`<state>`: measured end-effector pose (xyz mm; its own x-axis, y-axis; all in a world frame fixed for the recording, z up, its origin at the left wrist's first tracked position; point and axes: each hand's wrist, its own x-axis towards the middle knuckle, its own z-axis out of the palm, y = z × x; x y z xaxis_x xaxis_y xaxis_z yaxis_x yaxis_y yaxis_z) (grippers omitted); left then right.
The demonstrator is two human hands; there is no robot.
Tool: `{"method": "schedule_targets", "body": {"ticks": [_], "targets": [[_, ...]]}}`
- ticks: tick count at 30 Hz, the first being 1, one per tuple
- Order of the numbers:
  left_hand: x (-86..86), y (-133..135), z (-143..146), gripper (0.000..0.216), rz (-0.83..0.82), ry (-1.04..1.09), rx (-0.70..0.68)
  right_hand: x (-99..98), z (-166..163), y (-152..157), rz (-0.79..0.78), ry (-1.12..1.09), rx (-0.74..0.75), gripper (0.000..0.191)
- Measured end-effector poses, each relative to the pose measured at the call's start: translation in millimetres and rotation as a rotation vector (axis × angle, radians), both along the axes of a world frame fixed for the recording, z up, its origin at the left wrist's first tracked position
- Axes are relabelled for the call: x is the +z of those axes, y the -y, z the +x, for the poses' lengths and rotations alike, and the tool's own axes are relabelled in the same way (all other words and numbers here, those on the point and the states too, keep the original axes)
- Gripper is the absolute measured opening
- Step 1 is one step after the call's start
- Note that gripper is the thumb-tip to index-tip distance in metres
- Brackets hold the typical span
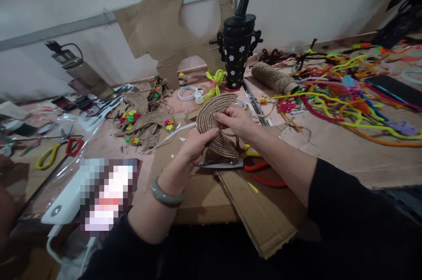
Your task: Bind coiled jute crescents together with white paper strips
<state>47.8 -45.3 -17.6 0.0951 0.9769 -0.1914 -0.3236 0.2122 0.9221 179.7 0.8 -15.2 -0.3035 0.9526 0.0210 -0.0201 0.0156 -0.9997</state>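
Both hands hold a curved, arch-shaped piece wrapped in brown jute twine [214, 121] above the table. My left hand [194, 143], with a green bangle on the wrist, grips its lower left edge from below. My right hand [235, 121] pinches the inner side of the arch with fingers closed on it. Under the piece lie scissors with red handles [260, 170] and sheets of cardboard [263, 209].
A black tumbler with white flowers [237, 51] and a jute twine spool [273, 78] stand behind. Coloured pipe cleaners [346, 95] cover the right side. Finished twine arches with small flowers [145, 117] lie left, with yellow and red scissors [59, 150] and a glue gun [66, 201].
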Motion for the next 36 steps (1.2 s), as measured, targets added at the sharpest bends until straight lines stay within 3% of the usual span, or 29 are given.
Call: {"method": "schedule_targets", "body": {"ticks": [8,12,16,22,28,36], "targets": [[2.2,0.0,-0.9,0.030,0.014,0.060,0.018,11.6,3.6,4.4,-0.103,-0.052,0.083,0.035],[0.6,-1.1,-2.1,0.031,0.027,0.060,0.016,8.5,3.5,4.3,-0.020,0.011,0.105,0.023],[-0.1,-1.9,-2.1,0.035,0.039,0.065,0.000,4.3,2.3,2.7,0.073,0.065,0.061,0.025],[0.0,-1.7,-1.8,0.031,0.014,0.061,0.028,5.9,4.0,2.8,0.034,0.051,0.137,0.023],[-3.9,-3.2,-2.9,0.029,0.064,0.010,0.038,-2.3,4.1,-1.4,0.161,0.153,0.088,0.022],[-1.7,-5.0,-2.5,0.032,0.054,0.074,0.125,8.8,4.0,6.1,0.083,0.156,0.186,0.026]]}}
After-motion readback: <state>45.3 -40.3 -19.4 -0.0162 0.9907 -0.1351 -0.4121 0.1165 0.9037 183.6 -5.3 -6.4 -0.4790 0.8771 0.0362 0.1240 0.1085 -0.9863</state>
